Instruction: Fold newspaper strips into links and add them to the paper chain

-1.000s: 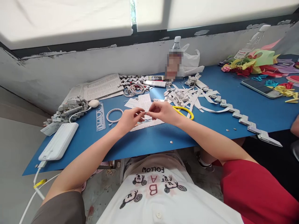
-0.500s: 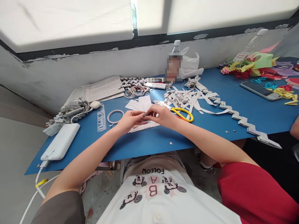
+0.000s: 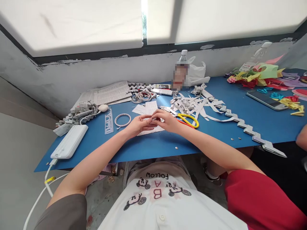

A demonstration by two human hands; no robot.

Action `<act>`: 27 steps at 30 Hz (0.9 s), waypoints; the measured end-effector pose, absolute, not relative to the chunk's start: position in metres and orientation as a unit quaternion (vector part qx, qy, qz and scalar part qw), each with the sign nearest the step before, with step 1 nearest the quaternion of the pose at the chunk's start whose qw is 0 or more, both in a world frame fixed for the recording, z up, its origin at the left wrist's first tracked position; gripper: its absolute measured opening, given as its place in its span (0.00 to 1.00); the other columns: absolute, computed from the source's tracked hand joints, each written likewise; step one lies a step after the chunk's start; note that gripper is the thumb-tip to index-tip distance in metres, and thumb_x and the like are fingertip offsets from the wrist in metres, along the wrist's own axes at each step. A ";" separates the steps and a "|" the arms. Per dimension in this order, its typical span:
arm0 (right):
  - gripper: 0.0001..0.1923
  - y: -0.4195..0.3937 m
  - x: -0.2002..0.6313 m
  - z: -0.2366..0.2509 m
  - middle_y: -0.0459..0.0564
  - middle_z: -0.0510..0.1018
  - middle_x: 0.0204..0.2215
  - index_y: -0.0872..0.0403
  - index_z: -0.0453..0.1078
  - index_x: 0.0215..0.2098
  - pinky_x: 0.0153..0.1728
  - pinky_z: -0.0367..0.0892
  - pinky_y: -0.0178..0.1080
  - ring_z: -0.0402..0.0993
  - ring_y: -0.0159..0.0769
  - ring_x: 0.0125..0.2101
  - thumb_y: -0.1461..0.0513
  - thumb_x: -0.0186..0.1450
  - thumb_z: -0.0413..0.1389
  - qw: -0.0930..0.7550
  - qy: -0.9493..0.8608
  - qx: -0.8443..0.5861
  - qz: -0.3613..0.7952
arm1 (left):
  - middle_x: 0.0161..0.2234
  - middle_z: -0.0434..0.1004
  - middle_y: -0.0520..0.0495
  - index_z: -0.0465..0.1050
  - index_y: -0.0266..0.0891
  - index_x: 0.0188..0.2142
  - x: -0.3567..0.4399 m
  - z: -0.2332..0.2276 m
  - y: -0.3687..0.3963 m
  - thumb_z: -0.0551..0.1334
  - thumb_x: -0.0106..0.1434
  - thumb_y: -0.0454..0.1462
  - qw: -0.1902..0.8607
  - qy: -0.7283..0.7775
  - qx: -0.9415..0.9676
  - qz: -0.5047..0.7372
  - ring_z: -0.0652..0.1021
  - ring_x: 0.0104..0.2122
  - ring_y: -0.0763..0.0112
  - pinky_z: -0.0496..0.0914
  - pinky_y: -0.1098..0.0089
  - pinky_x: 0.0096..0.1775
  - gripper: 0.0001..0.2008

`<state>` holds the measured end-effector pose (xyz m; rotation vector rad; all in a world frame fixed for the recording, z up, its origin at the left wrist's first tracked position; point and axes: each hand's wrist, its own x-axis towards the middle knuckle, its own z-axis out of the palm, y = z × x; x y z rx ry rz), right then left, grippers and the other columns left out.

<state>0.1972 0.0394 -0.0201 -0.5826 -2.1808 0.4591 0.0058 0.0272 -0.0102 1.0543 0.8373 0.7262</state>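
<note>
My left hand [image 3: 139,126] and my right hand [image 3: 167,121] meet above the front middle of the blue table, fingertips together. Both are closed in a pinch on a small folded paper strip [image 3: 153,120], largely hidden by the fingers. Below them lies a printed sheet of paper [image 3: 154,130], with small paper slips [image 3: 151,106] just behind. Scissors with yellow and orange handles [image 3: 197,122] rest beside my right wrist. Past them is a heap of cut paper strips [image 3: 183,104]. A folded-paper zigzag chain [image 3: 248,129] runs toward the right front edge.
On the left are a white power bank [image 3: 69,142] with a cable, a clear ruler [image 3: 109,121] and a tape roll [image 3: 122,115]. Newspapers [image 3: 107,92] and a bottle [image 3: 181,73] stand along the wall. A phone [image 3: 266,101] and coloured paper lie right. Another person's arm [image 3: 301,135] shows there.
The view has shifted slightly, so the table sits lower and further right. My fingers have closed more tightly together, and the paper piece is more covered than before.
</note>
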 end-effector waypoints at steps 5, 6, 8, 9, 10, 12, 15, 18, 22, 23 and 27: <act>0.06 0.036 0.198 -0.021 0.54 0.74 0.34 0.53 0.68 0.35 0.34 0.67 0.40 0.69 0.37 0.33 0.64 0.67 0.49 0.378 -0.888 -0.242 0.096 | 0.38 0.82 0.39 0.78 0.34 0.37 0.000 -0.008 0.025 0.71 0.50 0.49 0.706 0.389 0.518 0.287 0.82 0.40 0.61 0.74 0.71 0.39 0.22; 0.06 0.036 0.197 -0.022 0.53 0.74 0.33 0.53 0.68 0.34 0.34 0.67 0.40 0.69 0.38 0.33 0.64 0.67 0.50 0.379 -0.890 -0.240 0.082 | 0.38 0.82 0.39 0.78 0.34 0.36 -0.001 -0.008 0.024 0.71 0.50 0.49 0.701 0.394 0.522 0.285 0.82 0.40 0.61 0.74 0.71 0.38 0.21; 0.06 0.037 0.197 -0.022 0.53 0.74 0.31 0.53 0.69 0.32 0.34 0.67 0.40 0.69 0.37 0.31 0.64 0.66 0.51 0.387 -0.889 -0.236 0.070 | 0.39 0.82 0.39 0.79 0.35 0.36 -0.002 -0.008 0.024 0.71 0.50 0.49 0.693 0.400 0.526 0.286 0.82 0.40 0.62 0.73 0.73 0.37 0.21; 0.07 0.037 0.196 -0.023 0.52 0.74 0.30 0.53 0.69 0.31 0.33 0.67 0.40 0.69 0.37 0.31 0.64 0.66 0.51 0.392 -0.886 -0.238 0.073 | 0.38 0.82 0.39 0.79 0.35 0.36 -0.003 -0.008 0.024 0.71 0.50 0.49 0.690 0.402 0.528 0.290 0.82 0.40 0.62 0.72 0.73 0.36 0.21; 0.07 0.038 0.195 -0.023 0.52 0.73 0.29 0.53 0.69 0.30 0.33 0.67 0.39 0.69 0.37 0.30 0.63 0.66 0.52 0.396 -0.882 -0.242 0.082 | 0.38 0.83 0.39 0.79 0.35 0.37 -0.003 -0.009 0.025 0.71 0.50 0.49 0.687 0.402 0.529 0.294 0.82 0.40 0.63 0.72 0.73 0.36 0.21; 0.08 0.041 0.194 -0.024 0.51 0.74 0.29 0.53 0.71 0.30 0.32 0.67 0.39 0.70 0.36 0.30 0.61 0.66 0.52 0.400 -0.872 -0.259 0.111 | 0.36 0.83 0.39 0.79 0.35 0.37 -0.003 -0.012 0.027 0.72 0.49 0.50 0.678 0.407 0.532 0.304 0.82 0.39 0.63 0.72 0.73 0.35 0.22; 0.11 0.046 0.193 -0.024 0.52 0.75 0.31 0.53 0.74 0.32 0.34 0.68 0.40 0.71 0.36 0.31 0.58 0.67 0.53 0.387 -0.868 -0.269 0.156 | 0.33 0.83 0.40 0.78 0.34 0.34 -0.003 -0.015 0.031 0.72 0.48 0.51 0.665 0.417 0.532 0.317 0.82 0.36 0.65 0.72 0.74 0.34 0.23; 0.14 0.050 0.195 -0.023 0.52 0.76 0.32 0.53 0.76 0.33 0.36 0.68 0.40 0.73 0.37 0.33 0.56 0.68 0.51 0.369 -0.875 -0.247 0.193 | 0.29 0.82 0.41 0.77 0.33 0.31 -0.002 -0.015 0.033 0.72 0.45 0.53 0.670 0.423 0.524 0.312 0.81 0.31 0.69 0.71 0.75 0.32 0.24; 0.16 0.049 0.194 -0.021 0.51 0.76 0.28 0.54 0.76 0.29 0.33 0.67 0.38 0.72 0.35 0.29 0.55 0.68 0.52 0.396 -0.850 -0.277 0.207 | 0.29 0.82 0.40 0.77 0.33 0.31 0.001 -0.013 0.031 0.72 0.45 0.53 0.683 0.423 0.513 0.303 0.81 0.29 0.70 0.71 0.76 0.30 0.25; 0.16 0.048 0.193 -0.020 0.51 0.76 0.27 0.54 0.76 0.28 0.32 0.67 0.38 0.71 0.34 0.28 0.55 0.67 0.52 0.403 -0.841 -0.296 0.207 | 0.30 0.82 0.40 0.77 0.33 0.32 0.001 -0.012 0.030 0.71 0.46 0.54 0.682 0.422 0.513 0.307 0.81 0.29 0.69 0.71 0.75 0.30 0.25; 0.17 0.040 0.186 -0.016 0.50 0.75 0.25 0.55 0.76 0.27 0.30 0.65 0.37 0.69 0.33 0.26 0.55 0.67 0.53 0.420 -0.817 -0.337 0.206 | 0.33 0.82 0.37 0.77 0.33 0.34 0.001 -0.009 0.028 0.68 0.50 0.55 0.669 0.431 0.518 0.314 0.82 0.31 0.66 0.71 0.75 0.29 0.26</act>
